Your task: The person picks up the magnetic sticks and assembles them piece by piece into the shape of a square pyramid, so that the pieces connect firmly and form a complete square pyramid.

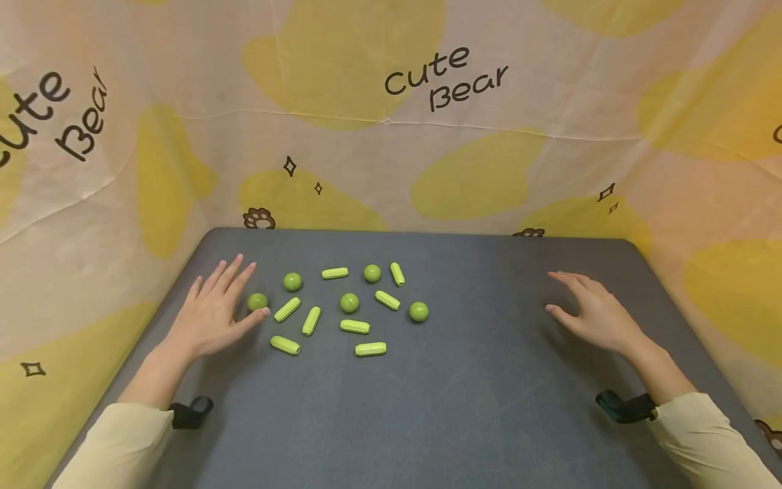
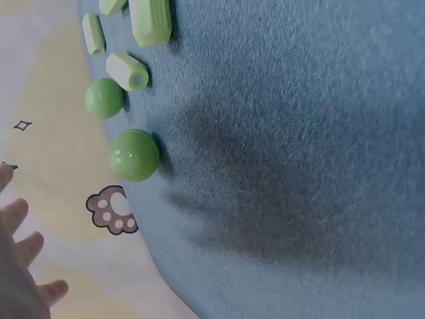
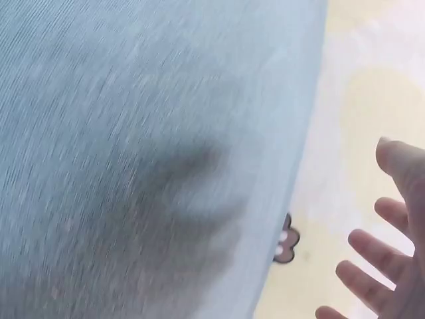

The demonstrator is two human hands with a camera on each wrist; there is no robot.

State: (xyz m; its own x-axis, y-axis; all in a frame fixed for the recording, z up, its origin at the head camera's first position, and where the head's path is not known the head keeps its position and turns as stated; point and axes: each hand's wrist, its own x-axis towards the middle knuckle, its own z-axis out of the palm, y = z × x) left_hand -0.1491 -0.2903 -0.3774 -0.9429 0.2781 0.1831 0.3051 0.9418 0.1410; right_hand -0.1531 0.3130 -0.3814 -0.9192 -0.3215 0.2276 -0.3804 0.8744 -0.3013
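Observation:
Several round green beads (image 1: 349,303) and several pale green ribbed tube-shaped beads (image 1: 355,327) lie scattered on the left and middle of a grey table (image 1: 464,407). My left hand (image 1: 210,312) hovers at the left, fingers spread, its thumb close to the leftmost round bead (image 1: 258,303). In the left wrist view, the fingers (image 2: 26,249) show at the edge, apart from the round bead (image 2: 135,155). Over on the right, my right hand (image 1: 595,309) is held above the table with relaxed fingers and nothing in it. Its spread fingers (image 3: 375,256) appear in the right wrist view.
A cloth wall (image 1: 476,170) with yellow patches and "Cute Bear" lettering rises behind the table and on both sides. Dark bands (image 1: 192,413) sit at both wrists beside the cream sleeves (image 1: 116,441). Shadows of the hands fall on the tabletop.

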